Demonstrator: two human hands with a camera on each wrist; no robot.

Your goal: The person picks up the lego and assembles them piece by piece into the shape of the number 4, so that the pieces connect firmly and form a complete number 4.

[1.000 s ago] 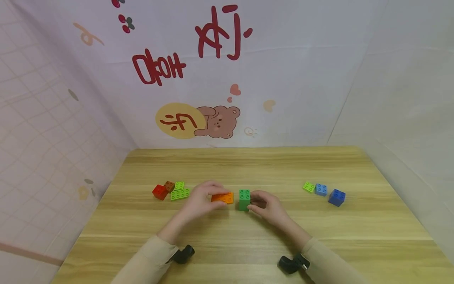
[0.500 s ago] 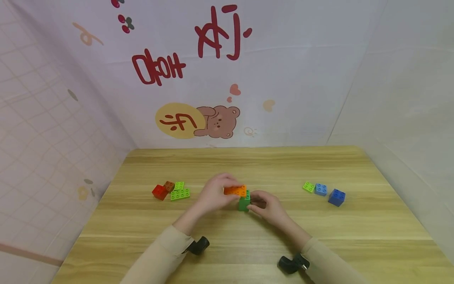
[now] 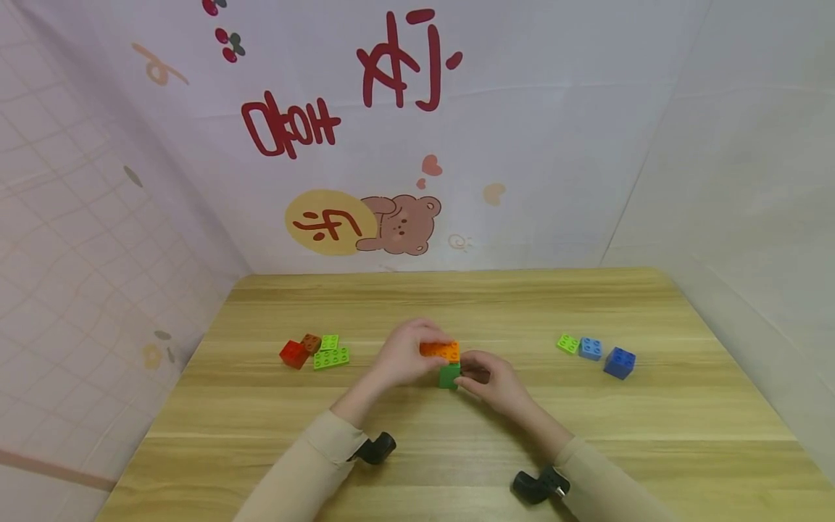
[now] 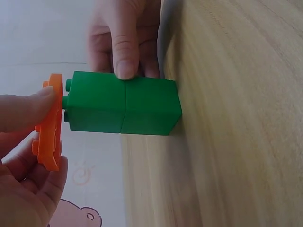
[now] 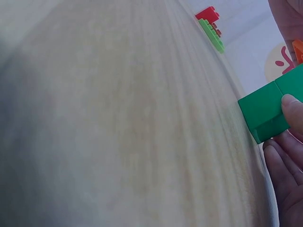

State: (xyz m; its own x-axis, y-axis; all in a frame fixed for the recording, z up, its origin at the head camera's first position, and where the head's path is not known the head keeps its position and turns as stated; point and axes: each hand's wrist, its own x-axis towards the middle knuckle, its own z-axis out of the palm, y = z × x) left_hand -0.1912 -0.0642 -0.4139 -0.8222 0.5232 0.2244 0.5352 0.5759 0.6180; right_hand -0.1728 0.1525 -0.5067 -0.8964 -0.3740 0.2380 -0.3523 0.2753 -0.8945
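Observation:
Two green toy bricks (image 4: 99, 101) are stacked one on the other and stand on the wooden table (image 3: 417, 449), studs upward. My right hand (image 3: 499, 383) grips this stack from the right, its thumb on one side. An orange flat studded brick (image 4: 49, 127) is pinched between the thumb and fingers of my left hand (image 3: 406, 355). It lies over the upper green brick's studs and reaches out to the left. In the left wrist view several studs still show beneath it, so it is not pressed flush. From the head view it hides the top of the green stack (image 3: 449, 376).
To the left lie a red brick (image 3: 294, 354), a brown brick (image 3: 311, 342) and two lime green flat bricks (image 3: 331, 357). On the right are a small lime brick (image 3: 568, 344), a light blue brick (image 3: 591, 349) and a dark blue brick (image 3: 620, 363). A printed cloth (image 3: 541, 145) hangs behind the table.
My left hand has carried the orange flat brick rightward and up, from beside the green stack to over its top. My right hand and the green stack have stayed in place.

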